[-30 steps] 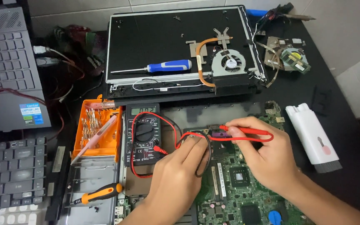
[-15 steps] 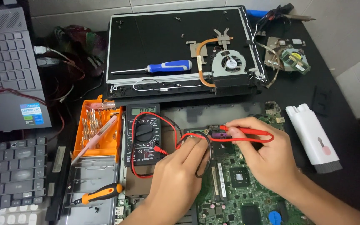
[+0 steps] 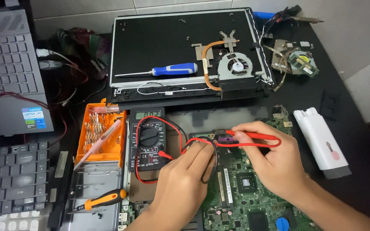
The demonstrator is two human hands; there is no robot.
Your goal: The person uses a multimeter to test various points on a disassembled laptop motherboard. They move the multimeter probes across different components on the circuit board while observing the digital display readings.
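A green circuit board (image 3: 253, 201) lies at the lower middle of the black table. My right hand (image 3: 275, 164) holds a red test probe (image 3: 253, 137), its tip on a purple part near the board's top edge. My left hand (image 3: 185, 179) pinches a black probe (image 3: 202, 143) against the same area; its tip is hidden by the fingers. Red and black leads run from both probes to a black multimeter (image 3: 148, 139) lying flat just left of my hands.
An orange bit case (image 3: 99, 132) and an orange-handled screwdriver (image 3: 103, 200) lie left of the meter. A laptop shell (image 3: 185, 51) with a fan and a blue screwdriver (image 3: 168, 70) sits behind. Keyboards (image 3: 9, 179) line the left edge; a white brush tool (image 3: 322, 141) rests right.
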